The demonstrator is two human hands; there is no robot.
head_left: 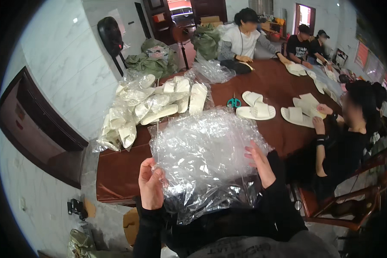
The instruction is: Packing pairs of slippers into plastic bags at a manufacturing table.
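Clear plastic bags (pixel 202 146) lie in a crinkled, shiny stack at the table's near edge and hang over it toward me. My left hand (pixel 151 180) is closed on the left edge of the bags, thumb against curled fingers. At the right side of the stack, my right hand (pixel 260 162) rests with its fingers spread against the plastic. Beyond the bags lies a pair of cream slide sandals (pixel 258 111). Teal-handled scissors (pixel 234 102) are just left of that pair. A heap of bagged cream slippers (pixel 155 99) fills the table's left part.
The table (pixel 120 176) has a brown-red cover. At the right, a person (pixel 352 116) handles more cream slippers (pixel 301 112); another person (pixel 245 41) works at the far side. Wooden chair parts (pixel 344 206) stand at the lower right, and a fan (pixel 182 36) stands behind the table.
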